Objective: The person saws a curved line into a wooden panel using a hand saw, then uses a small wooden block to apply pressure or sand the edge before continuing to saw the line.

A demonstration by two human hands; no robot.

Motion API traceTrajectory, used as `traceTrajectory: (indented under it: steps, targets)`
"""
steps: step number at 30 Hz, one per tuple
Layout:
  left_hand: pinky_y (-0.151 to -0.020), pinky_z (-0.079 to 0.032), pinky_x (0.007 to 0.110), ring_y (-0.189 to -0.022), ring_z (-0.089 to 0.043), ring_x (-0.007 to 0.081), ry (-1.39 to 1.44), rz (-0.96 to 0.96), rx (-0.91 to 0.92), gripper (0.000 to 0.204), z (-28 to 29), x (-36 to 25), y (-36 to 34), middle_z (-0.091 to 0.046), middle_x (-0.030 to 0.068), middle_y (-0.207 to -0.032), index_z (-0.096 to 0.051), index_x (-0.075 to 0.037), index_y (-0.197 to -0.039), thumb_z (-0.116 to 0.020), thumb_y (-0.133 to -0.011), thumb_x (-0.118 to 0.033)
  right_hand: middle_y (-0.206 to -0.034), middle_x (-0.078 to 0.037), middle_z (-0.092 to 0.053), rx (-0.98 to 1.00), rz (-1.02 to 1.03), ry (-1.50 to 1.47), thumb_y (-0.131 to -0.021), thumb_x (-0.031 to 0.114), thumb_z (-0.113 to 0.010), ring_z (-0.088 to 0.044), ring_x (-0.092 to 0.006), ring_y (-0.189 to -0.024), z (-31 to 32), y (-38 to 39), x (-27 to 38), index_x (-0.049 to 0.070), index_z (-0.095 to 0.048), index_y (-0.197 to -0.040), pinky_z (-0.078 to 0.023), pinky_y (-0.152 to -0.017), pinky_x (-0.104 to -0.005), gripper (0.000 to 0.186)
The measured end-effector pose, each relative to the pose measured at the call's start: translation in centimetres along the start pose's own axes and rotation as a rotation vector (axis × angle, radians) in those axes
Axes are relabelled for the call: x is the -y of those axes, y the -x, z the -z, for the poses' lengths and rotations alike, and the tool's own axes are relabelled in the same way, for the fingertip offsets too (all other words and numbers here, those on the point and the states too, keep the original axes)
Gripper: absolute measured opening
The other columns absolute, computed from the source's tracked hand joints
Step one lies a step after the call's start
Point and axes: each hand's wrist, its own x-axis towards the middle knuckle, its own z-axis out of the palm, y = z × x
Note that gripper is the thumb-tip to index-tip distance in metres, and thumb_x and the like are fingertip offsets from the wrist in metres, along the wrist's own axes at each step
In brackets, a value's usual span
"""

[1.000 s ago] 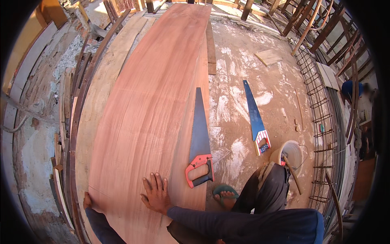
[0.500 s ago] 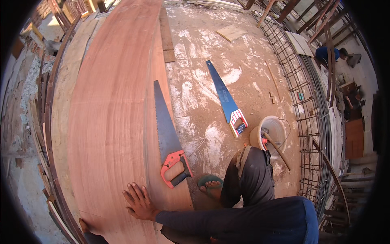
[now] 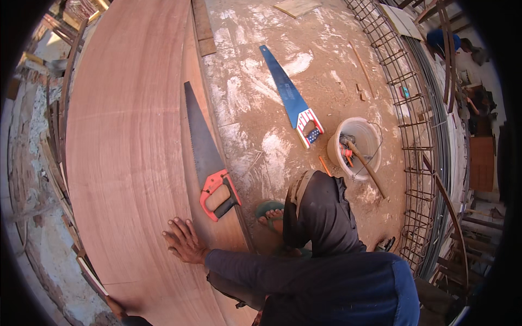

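Note:
My right hand (image 3: 187,243) lies flat on a large reddish-brown plywood sheet (image 3: 119,163), fingers spread and holding nothing. Just beyond its fingertips a handsaw (image 3: 206,152) with a red and black handle rests near the sheet's right edge, blade pointing away. At the lower left, only part of my left hand (image 3: 115,307) shows by the sheet's left edge; its fingers are mostly hidden. A second handsaw (image 3: 291,98), with a blue blade and a red, white and blue handle, lies on the dusty floor to the right.
A whitish bucket (image 3: 359,122) holding tools, one with a long wooden handle, stands beyond my bent knee (image 3: 326,212). My sandalled foot (image 3: 270,217) is beside the sheet. A rebar cage (image 3: 405,108) runs along the right. Another person (image 3: 443,42) is at the far right.
The view has shifted, so the saws and bucket sit higher and further left in it. More of the bucket's inside shows. My right hand stays flat on the plywood.

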Motion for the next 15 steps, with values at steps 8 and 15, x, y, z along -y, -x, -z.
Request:
traceTrajectory:
  steps: [8, 15]
  targets:
    - [-0.095, -0.043, 0.039, -0.105, -0.057, 0.0269, -0.198, -0.047, -0.014, 0.067, 13.3, -0.4, 10.4, -0.063, 0.0191, -0.114, -0.06, 0.008, -0.115, -0.062, -0.089, -0.054, -0.152, -0.028, -0.022, -0.021, 0.094, -0.145, -0.094, 0.038, -0.06, -0.018, -0.0484, -0.144, -0.1, 2.0, -2.7, 0.009, -0.032, -0.146, -0.017, -0.115, -0.0649, 0.066]
    - [-0.088, -0.047, 0.045, -0.101, -0.06, 0.0363, -0.414, -0.184, -0.178, 0.077, 12.6, -5.2, 20.0, -0.061, 0.0209, -0.104, -0.055, 0.004, -0.109, -0.086, -0.065, -0.051, -0.149, -0.029, -0.029, 0.123, 0.103, -0.2, -0.089, 0.032, -0.068, -0.028, -0.0468, -0.14, 6.7, 2.1, -4.4, 0.005, -0.035, -0.143, -0.023, -0.117, -0.0557, 0.069]
